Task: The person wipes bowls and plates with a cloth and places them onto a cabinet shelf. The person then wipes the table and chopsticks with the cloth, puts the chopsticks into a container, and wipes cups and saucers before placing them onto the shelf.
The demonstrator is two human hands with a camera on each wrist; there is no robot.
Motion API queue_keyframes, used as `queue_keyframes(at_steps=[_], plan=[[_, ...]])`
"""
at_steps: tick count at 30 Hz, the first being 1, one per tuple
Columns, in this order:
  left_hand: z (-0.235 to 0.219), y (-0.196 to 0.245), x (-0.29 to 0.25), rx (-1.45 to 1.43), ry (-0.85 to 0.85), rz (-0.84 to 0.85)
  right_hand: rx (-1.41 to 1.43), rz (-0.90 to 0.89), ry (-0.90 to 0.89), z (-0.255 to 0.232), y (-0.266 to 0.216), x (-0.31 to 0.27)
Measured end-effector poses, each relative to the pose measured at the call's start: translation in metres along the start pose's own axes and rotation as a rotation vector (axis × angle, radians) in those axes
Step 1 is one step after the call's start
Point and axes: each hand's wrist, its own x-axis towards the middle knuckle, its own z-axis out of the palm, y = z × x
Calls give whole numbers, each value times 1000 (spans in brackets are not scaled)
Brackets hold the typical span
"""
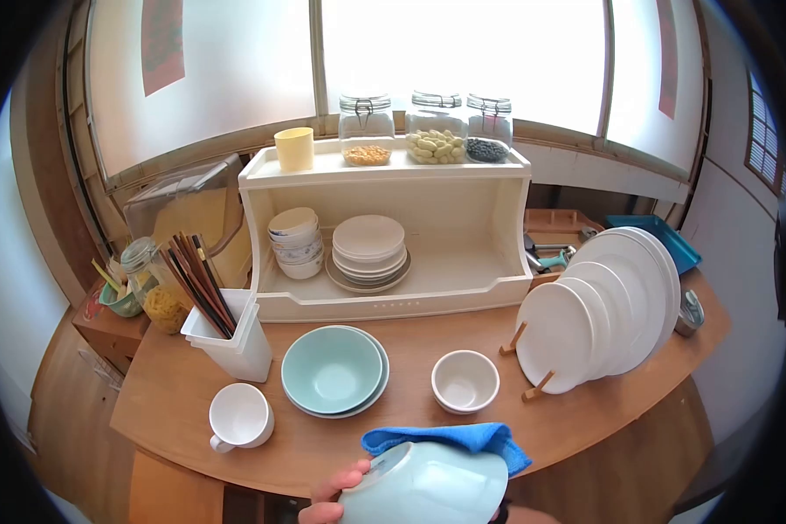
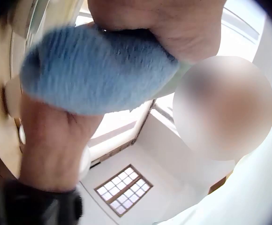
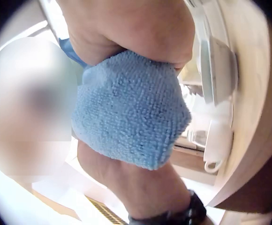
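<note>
In the head view a light blue bowl (image 1: 437,485) is held tipped at the lower edge, its outside and foot facing up. My left hand (image 1: 336,495) grips it at the left, fingers against the outside near the foot. A blue terry cloth (image 1: 485,437) shows along the bowl's far side. Most of my right hand is hidden behind the bowl in the head view. In the right wrist view my right hand (image 3: 136,28) holds the bunched cloth (image 3: 131,108). The left wrist view shows the same cloth (image 2: 98,70) close under my left hand (image 2: 173,23).
Stacked light blue bowls (image 1: 332,371), a white mug (image 1: 241,416) and a small white bowl (image 1: 465,382) stand on the wooden table. Chopsticks fill a white holder (image 1: 244,341) at left. White plates (image 1: 555,336) stand racked at right. A cream shelf (image 1: 463,236) holds dishes and jars.
</note>
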Motion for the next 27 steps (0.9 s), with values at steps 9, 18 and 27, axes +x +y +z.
queue_keyframes(at_steps=[9,18,27], plan=[[-9,-13,0,-71,-173,129,46,242,3,-12,6,-16],[-14,8,37,232,-385,141,175,368,191,12,27,-37],[13,-11,10,146,-167,112,148,1170,362,7,15,8]])
